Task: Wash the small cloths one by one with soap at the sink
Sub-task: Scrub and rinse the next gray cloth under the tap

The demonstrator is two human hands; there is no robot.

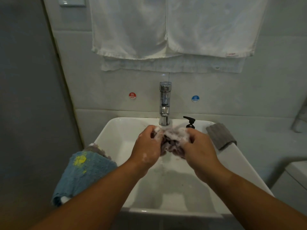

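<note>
1. Left hand (147, 146): fingers curled tight round the left end of the soapy cloth (171, 144); flecks of foam on the knuckles and back.
2. Right hand (200, 150): fingers curled likewise round the right end; gripping, not spread.
3. Soapy cloth: dark, bunched, lathered white along the top; held between both hands above the basin of the sink (116, 130), just in front of the faucet (164, 103); clear of the basin floor.
4. Blue cloth (84, 173) with a yellow patch: draped over the left rim, hanging down outside; a greyish cloth (98, 147) partly under it at the top.
5. Grey cloth (221, 136): folded, lying over the right rim.
6. Pump bottle (190, 122): black head only, behind the right hand, just beside the faucet; body hidden.
7. On the wall: red hot sticker (132, 95) and blue cold sticker (195, 98) either side of the faucet; white towels (166, 30) hanging above.
</note>
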